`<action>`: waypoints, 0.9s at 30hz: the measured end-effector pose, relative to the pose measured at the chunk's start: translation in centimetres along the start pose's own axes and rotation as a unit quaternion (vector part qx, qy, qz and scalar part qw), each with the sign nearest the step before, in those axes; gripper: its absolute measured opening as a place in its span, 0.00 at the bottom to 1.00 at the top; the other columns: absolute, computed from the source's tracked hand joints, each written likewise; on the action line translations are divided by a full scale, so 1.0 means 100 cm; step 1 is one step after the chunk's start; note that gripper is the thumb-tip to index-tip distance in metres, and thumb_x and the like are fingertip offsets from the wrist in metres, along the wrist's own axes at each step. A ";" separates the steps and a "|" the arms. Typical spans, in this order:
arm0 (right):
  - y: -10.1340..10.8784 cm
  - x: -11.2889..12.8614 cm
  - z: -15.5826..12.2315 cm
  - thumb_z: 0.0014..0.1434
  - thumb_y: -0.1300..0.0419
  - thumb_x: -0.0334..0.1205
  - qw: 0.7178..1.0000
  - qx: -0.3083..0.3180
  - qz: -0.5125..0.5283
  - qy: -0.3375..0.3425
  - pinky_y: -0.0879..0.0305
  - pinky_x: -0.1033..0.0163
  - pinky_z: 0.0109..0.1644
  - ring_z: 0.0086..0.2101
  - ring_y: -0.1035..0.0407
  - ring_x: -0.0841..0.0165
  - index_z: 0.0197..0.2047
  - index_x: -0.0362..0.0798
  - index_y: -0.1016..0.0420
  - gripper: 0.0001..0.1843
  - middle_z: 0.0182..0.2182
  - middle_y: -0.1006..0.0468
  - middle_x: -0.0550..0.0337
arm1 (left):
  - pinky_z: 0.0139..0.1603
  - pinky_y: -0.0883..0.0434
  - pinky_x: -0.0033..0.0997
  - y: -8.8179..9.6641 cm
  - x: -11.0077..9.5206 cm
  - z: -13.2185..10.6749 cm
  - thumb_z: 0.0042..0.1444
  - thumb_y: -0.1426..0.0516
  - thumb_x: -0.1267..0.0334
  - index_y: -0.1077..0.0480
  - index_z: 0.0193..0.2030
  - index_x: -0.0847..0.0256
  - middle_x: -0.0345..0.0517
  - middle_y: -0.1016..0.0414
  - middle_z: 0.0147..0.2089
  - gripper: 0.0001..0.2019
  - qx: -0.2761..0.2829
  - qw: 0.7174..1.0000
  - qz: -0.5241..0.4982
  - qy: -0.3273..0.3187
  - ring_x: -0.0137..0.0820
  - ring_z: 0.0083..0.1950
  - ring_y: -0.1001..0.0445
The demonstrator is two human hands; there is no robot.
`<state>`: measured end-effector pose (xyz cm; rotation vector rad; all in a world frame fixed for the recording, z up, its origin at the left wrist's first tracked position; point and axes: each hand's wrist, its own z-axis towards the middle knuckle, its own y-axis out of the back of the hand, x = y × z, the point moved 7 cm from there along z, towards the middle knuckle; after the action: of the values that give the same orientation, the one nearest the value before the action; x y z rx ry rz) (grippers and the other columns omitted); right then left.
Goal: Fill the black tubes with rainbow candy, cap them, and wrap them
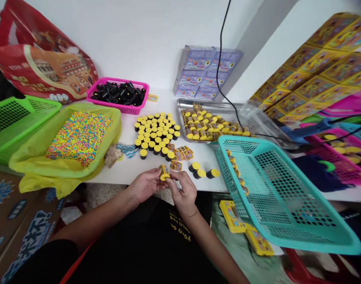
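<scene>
Both hands meet at the table's front edge around one small yellow-capped canister [164, 172] with a printed label. My left hand [146, 183] grips it from the left with the fingers curled. On its other side, the thumb and fingers of my right hand [183, 189] press against it. Just beyond lie several loose printed labels [183, 154]. A few black canisters with yellow caps [200, 173] stand to the right of the hands. Farther back is a cluster of more black, yellow-capped canisters [155, 132], standing close together.
At left, a basket lined with a yellow bag [23, 157] holds colourful candies. Black canisters fill a pink basket [93, 98] behind. A metal tray [182, 104] bears labelled canisters. The teal basket [287, 240] overhangs the front edge at right. A black cable [220, 51] hangs over the tray.
</scene>
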<state>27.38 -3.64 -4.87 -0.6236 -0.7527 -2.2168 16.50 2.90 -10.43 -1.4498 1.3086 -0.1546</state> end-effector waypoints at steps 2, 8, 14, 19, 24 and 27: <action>-0.002 -0.003 0.001 0.63 0.40 0.34 0.999 0.015 0.003 -0.030 0.28 0.57 0.38 0.34 0.29 0.65 0.50 0.50 0.25 0.12 0.33 0.23 0.57 | 0.33 0.31 0.27 -0.001 -0.001 0.000 0.53 0.36 0.65 0.25 0.42 0.63 0.47 0.21 0.35 0.10 0.004 1.000 -0.004 -0.004 0.29 0.32 0.24; -0.007 0.006 0.006 0.59 0.36 0.41 0.996 0.056 -0.057 -0.050 0.29 0.55 0.40 0.35 0.29 0.62 0.45 0.49 0.25 0.12 0.34 0.23 0.54 | 0.36 0.27 0.30 -0.002 -0.004 -0.006 0.46 0.31 0.66 0.28 0.36 0.62 0.44 0.21 0.36 0.12 -0.046 0.997 0.036 -0.050 0.32 0.36 0.22; 0.023 0.012 0.009 0.49 0.39 0.34 0.977 0.113 -0.139 -0.119 0.31 0.62 0.35 0.32 0.29 0.66 0.37 0.49 0.28 0.09 0.31 0.25 0.58 | 0.34 0.27 0.31 -0.013 0.003 -0.012 0.49 0.32 0.55 0.28 0.45 0.62 0.49 0.20 0.36 0.20 -0.010 0.984 0.179 -0.008 0.34 0.33 0.22; 0.144 -0.011 0.043 0.49 0.40 0.34 0.957 0.061 -0.238 -0.155 0.35 0.65 0.30 0.26 0.32 0.70 0.38 0.49 0.29 0.10 0.27 0.26 0.63 | 0.32 0.30 0.28 -0.006 -0.002 -0.013 0.47 0.32 0.49 0.27 0.45 0.65 0.52 0.19 0.37 0.24 -0.041 0.971 0.235 0.006 0.34 0.33 0.22; 0.242 -0.075 0.051 0.40 0.38 0.31 0.875 0.200 -0.347 -0.273 0.43 0.67 0.24 0.21 0.36 0.72 0.27 0.48 0.31 0.08 0.19 0.30 0.68 | 0.30 0.31 0.27 0.010 -0.004 -0.010 0.42 0.31 0.47 0.26 0.43 0.66 0.50 0.20 0.33 0.28 -0.091 0.965 0.245 0.006 0.32 0.31 0.24; 0.244 -0.093 0.027 0.39 0.38 0.28 0.853 0.298 -0.305 -0.301 0.42 0.68 0.23 0.21 0.34 0.71 0.27 0.48 0.28 0.09 0.19 0.29 0.68 | 0.30 0.31 0.27 0.013 -0.004 -0.008 0.41 0.30 0.47 0.26 0.42 0.66 0.49 0.20 0.33 0.28 -0.105 0.964 0.244 -0.002 0.33 0.31 0.24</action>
<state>52.01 -11.78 -0.72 -0.8358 -2.1133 -2.1007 15.02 3.05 -10.88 -1.2530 1.6769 0.3221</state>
